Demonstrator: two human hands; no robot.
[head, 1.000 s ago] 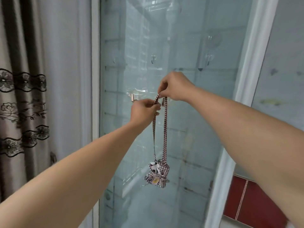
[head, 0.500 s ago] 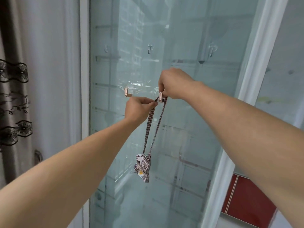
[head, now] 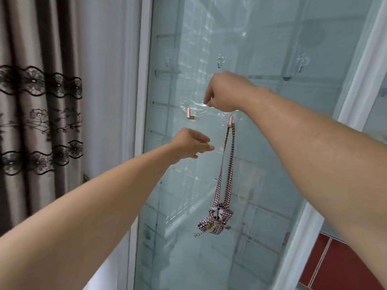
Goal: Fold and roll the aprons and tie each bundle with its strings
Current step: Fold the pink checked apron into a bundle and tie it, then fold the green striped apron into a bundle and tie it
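The left hand [head: 189, 144] is up in front of the big pale green glass door [head: 261, 164]. Its fingers are bent a little and loose. It holds nothing. It is just beside the strap, on the left, but does not touch it.

The right hand [head: 225, 92] is higher up, close to the glass. Its fingers are curled in, and the fingertips point down. I cannot tell if they pinch anything. The hand is just above a small pink metal hook [head: 230, 120] stuck on the glass, and does not hold the strap.

The long red and white checked strap [head: 227, 164] hangs from that hook in a loop. It goes straight down the glass. At the bottom of the strap hangs the small rolled red and white checked apron bundle [head: 215, 219]. It is tied up tight, with a bit of string sticking out on the left side. Nothing holds it but the hook.

A second small pink metal hook [head: 188, 113] is on the glass to the left of the first one. Nothing hangs on it.

The glass has a white frame [head: 139, 101] down its left side. Past the frame hangs a grey curtain with black lace bands [head: 39, 101]. Low on the right there is a dark red tiled wall [head: 339, 266].
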